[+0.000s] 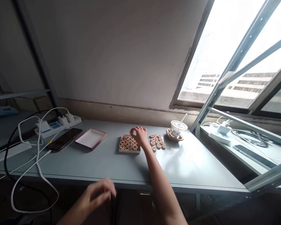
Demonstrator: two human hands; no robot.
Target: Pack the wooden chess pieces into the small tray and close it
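Observation:
My right hand (pixel 140 136) reaches over an open shallow box (pixel 129 151) filled with rows of round wooden Chinese chess pieces (pixel 127 144). Its thumb and forefinger are closed in a pinch at the box's far right part. Whatever sits between those fingertips, if anything, is too small to make out. More chess pieces (pixel 158 142) lie in loose rows on the table just right of the box, partly behind my right wrist. In front of the table edge hangs my left hand (pixel 98 192), slightly blurred, fingers loosely curled and thumb apart, with nothing visible in it.
A box lid (pixel 91 139) lies inside-up on the table (pixel 96 168), left of the box. Further left are a phone (pixel 65 139), a power strip (pixel 58 126) and looping white cables (pixel 38 156). A lidded plastic cup (pixel 178 126) stands in a brown holder (pixel 172 136) at back right, near a metal frame (pixel 210 97).

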